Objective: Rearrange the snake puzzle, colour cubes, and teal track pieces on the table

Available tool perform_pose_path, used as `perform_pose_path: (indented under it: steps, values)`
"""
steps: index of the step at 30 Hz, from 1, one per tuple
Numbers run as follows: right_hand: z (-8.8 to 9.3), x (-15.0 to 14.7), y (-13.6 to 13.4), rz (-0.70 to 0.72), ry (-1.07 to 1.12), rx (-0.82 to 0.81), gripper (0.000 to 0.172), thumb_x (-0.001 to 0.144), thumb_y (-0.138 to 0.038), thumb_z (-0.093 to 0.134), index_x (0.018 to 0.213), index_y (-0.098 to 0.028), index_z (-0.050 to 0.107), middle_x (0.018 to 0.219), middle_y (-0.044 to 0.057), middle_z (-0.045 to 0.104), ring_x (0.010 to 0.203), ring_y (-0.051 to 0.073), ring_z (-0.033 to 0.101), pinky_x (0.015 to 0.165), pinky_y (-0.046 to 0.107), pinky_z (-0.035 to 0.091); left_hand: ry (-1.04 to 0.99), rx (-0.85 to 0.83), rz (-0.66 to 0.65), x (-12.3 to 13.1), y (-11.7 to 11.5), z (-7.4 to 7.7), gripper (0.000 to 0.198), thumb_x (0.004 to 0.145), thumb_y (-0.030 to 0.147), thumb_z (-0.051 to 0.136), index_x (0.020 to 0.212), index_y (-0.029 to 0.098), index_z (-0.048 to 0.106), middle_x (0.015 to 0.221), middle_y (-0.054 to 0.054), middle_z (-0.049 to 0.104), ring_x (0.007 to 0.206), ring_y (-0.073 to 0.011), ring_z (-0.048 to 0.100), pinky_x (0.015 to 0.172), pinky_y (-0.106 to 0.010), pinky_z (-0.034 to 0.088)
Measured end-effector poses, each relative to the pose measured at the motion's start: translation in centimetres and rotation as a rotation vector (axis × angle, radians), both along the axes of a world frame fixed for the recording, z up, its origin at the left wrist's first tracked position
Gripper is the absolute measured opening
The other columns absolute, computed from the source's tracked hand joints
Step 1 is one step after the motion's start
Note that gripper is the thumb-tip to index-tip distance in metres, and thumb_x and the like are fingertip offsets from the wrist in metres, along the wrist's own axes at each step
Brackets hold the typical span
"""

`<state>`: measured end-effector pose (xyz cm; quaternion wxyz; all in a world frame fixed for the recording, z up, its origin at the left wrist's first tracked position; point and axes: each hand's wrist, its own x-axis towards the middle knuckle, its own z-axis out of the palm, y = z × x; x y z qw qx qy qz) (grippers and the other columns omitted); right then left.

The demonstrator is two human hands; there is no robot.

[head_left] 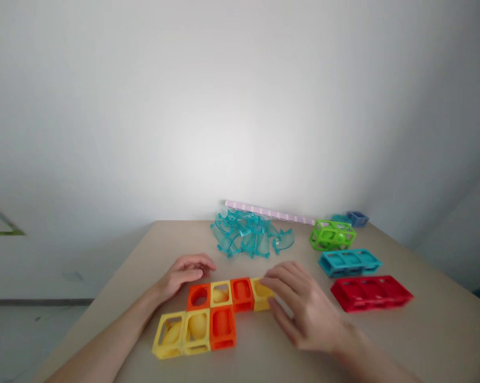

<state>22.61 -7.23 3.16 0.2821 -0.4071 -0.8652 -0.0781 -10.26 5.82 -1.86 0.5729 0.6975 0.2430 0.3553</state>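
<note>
My right hand [303, 308] grips the yellow cube block [261, 294] at the right end of a row, its fingers over the block's right side. Joined to it on the left are an orange block [242, 294], a yellow block [221, 294] and another orange block [199, 297]. In front sits a second row: two yellow blocks [197, 331] and an orange block [222, 327], touching the back row. My left hand [186, 271] rests on the table just behind the left orange block, fingers loosely curled and apart from the thumb, with nothing visible in it.
Translucent teal curved pieces [245, 234] lie in a heap at the back, before a lilac striped strip [269, 213] near the wall. To the right are green frame blocks [332, 235], a teal three-block row [350, 262], a red three-block row [371, 292] and a blue block [358, 218].
</note>
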Motion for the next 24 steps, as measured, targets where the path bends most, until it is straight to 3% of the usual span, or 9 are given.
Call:
perform_pose_path:
  steps: [3, 6, 10, 13, 18, 24]
  values:
    - [0.6, -6.2, 1.8, 0.084, -0.06, -0.147, 0.026, 0.083, -0.025, 0.051, 0.107, -0.016, 0.059, 0.099, 0.011, 0.062, 0.093, 0.026, 0.056, 0.085, 0.043, 0.043, 0.067, -0.01, -0.131, 0.0, -0.6, 0.9, 0.034, 0.078, 0.033, 0.061, 0.104, 0.012, 0.068, 0.103, -0.011, 0.062, 0.092, -0.0227, 0.056, 0.081, -0.031, 0.042]
    - [-0.1, -8.9, 3.7, 0.048, -0.066, -0.233, 0.025, 0.084, -0.028, 0.05, 0.104, -0.015, 0.06, 0.093, 0.011, 0.063, 0.089, 0.026, 0.057, 0.083, 0.041, 0.043, 0.147, -0.01, -0.239, 0.0, -1.1, 1.8, 0.042, 0.078, 0.037, 0.063, 0.112, 0.012, 0.065, 0.11, -0.012, 0.061, 0.095, -0.0239, 0.057, 0.083, -0.032, 0.043]
    - [-1.3, -7.6, 4.5, 0.018, -0.012, -0.3, 0.033, 0.087, -0.029, 0.047, 0.115, -0.014, 0.057, 0.101, 0.012, 0.063, 0.096, 0.026, 0.057, 0.088, 0.041, 0.042, 0.22, 0.057, -0.283, -0.1, -1.2, 2.5, 0.04, 0.078, 0.032, 0.064, 0.113, 0.013, 0.065, 0.113, -0.012, 0.062, 0.104, -0.0261, 0.057, 0.093, -0.035, 0.041]
    - [-1.1, -5.2, 4.2, -0.001, 0.009, -0.378, 0.035, 0.088, -0.032, 0.049, 0.118, -0.014, 0.056, 0.107, 0.013, 0.062, 0.099, 0.026, 0.057, 0.089, 0.04, 0.042, 0.248, -0.005, -0.291, -0.2, -1.0, 2.5, 0.04, 0.077, 0.019, 0.059, 0.116, 0.015, 0.064, 0.114, -0.01, 0.064, 0.105, -0.0251, 0.058, 0.092, -0.034, 0.043]
    - [-0.1, -3.2, 4.4, 0.01, -0.029, -0.598, 0.023, 0.081, -0.041, 0.061, 0.086, -0.018, 0.059, 0.083, 0.005, 0.06, 0.074, 0.019, 0.055, 0.068, 0.031, 0.043, 0.245, 0.011, -0.252, -0.6, -0.4, 1.7, 0.048, 0.063, 0.004, 0.051, 0.104, 0.018, 0.071, 0.107, -0.005, 0.065, 0.096, -0.0206, 0.059, 0.087, -0.029, 0.043]
    - [-0.3, -3.9, 4.5, 0.04, 0.054, -0.608, 0.025, 0.078, -0.039, 0.066, 0.085, -0.017, 0.056, 0.083, 0.003, 0.057, 0.073, 0.017, 0.051, 0.065, 0.029, 0.04, 0.257, 0.029, -0.236, -0.6, -0.4, 1.3, 0.055, 0.053, 0.002, 0.046, 0.097, 0.019, 0.074, 0.101, -0.003, 0.062, 0.086, -0.0167, 0.058, 0.075, -0.024, 0.044]
